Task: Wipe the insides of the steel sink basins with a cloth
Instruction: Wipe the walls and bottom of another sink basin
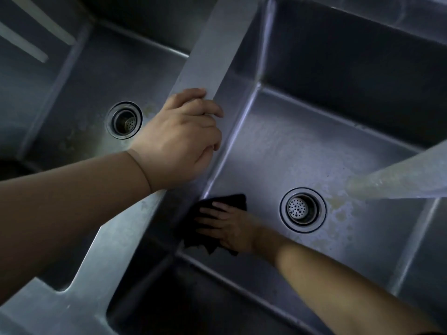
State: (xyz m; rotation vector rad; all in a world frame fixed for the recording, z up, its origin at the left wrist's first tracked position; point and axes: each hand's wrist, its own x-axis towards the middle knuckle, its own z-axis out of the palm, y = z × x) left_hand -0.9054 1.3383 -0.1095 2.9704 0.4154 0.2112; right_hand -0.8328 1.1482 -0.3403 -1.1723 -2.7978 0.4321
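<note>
Two steel sink basins lie side by side, split by a flat steel divider (212, 44). My left hand (179, 139) rests on that divider with its fingers curled over the edge toward the right basin (314, 151). Down in the right basin's near left corner, my right hand (227, 226) presses a black cloth (205, 238) flat against the floor where it meets the left wall. Its fingers lie spread and straight on the cloth. The left basin (92, 97) has nothing in it but its drain (124, 120).
A round strainer drain (302, 209) sits in the right basin floor, just right of my right hand. Pale stains ring it. A blurred pale steel edge (406, 180) juts in from the right. The front rim (79, 286) runs along the lower left.
</note>
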